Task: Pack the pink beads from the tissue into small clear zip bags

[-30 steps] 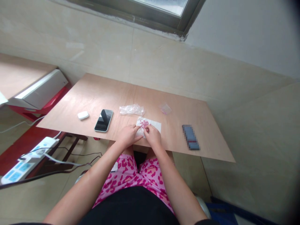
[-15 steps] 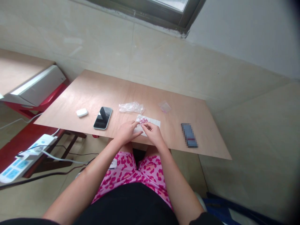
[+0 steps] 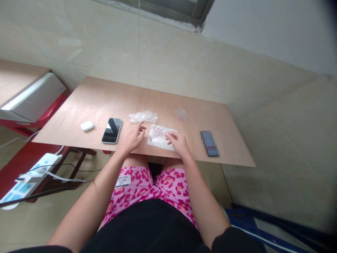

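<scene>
A white sheet of paper [image 3: 168,144] lies near the front edge of the table, with several small red-pink pieces [image 3: 151,138] on its left part. Over the sheet is a small clear plastic bag [image 3: 158,133], which hides part of it. The thumb and fingertips of my right hand [image 3: 178,142] are closed on the bag's right end. Left of the paper, my left hand [image 3: 134,137] is held with its fingers apart and nothing in them. A crumpled clear plastic bag [image 3: 143,116] lies just beyond my left fingertips.
Another small clear bag [image 3: 181,114] lies farther back on the wooden table [image 3: 105,93]. A phone [image 3: 112,130] and a white rounded case [image 3: 87,126] are at the left, a blurred-out dark phone-like object [image 3: 210,143] at the right. A power strip [image 3: 34,175] sits below left.
My hands have moved apart, the left going left off the paper. A clear bag now covers the paper where the heap of pink pieces showed. The view has shifted slightly.
</scene>
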Action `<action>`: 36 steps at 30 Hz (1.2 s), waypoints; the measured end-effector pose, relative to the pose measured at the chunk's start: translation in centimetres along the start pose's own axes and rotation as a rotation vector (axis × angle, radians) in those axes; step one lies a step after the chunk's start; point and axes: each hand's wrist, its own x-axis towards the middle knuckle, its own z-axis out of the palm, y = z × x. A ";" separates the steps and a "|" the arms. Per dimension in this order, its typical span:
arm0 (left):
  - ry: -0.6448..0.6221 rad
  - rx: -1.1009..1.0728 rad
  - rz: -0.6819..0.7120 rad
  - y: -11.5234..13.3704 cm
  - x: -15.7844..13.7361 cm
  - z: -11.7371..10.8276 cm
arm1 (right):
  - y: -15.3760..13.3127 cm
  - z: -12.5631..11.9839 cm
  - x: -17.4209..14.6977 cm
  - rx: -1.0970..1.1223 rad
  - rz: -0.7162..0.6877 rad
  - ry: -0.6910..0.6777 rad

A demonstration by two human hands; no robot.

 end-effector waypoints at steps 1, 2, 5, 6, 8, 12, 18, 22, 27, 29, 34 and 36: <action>0.037 0.019 0.003 -0.3 0.2 -0.3 | 0.0 -0.4 0.1 0.005 -0.003 0.018; 0.064 0.040 0.012 -0.5 0.4 -0.6 | -0.1 -0.7 0.1 0.008 -0.006 0.029; 0.084 0.086 0.052 -0.1 0.5 -0.7 | -0.1 -1.3 0.1 0.005 -0.013 0.047; 0.072 0.100 0.070 0.2 0.4 -0.5 | -0.1 -1.3 0.1 0.002 -0.015 0.052; 0.039 0.139 0.127 1.0 0.0 0.0 | 0.0 -1.0 0.0 -0.002 -0.016 0.047; -0.055 0.233 0.256 1.8 -0.8 1.5 | 0.0 0.6 -0.3 -0.003 -0.018 0.002; -0.054 0.310 0.274 1.3 -0.8 2.5 | -0.2 3.7 -0.9 -0.155 -0.201 -0.064; -0.036 0.334 0.230 1.4 -0.6 2.4 | 0.0 4.5 -1.1 -0.199 -0.256 -0.078; -0.043 0.335 0.186 1.2 -0.5 2.4 | 1.2 2.7 -0.4 -0.237 -0.132 0.010; -0.048 0.340 0.177 1.2 -0.6 2.4 | 2.0 1.4 0.3 -0.348 -0.089 0.100; -0.081 0.361 0.139 1.3 -0.5 2.5 | 3.4 -0.6 1.8 -0.680 -0.118 0.158; -0.085 0.349 0.133 1.3 -0.5 2.5 | 3.5 -0.6 2.0 -0.744 -0.128 0.131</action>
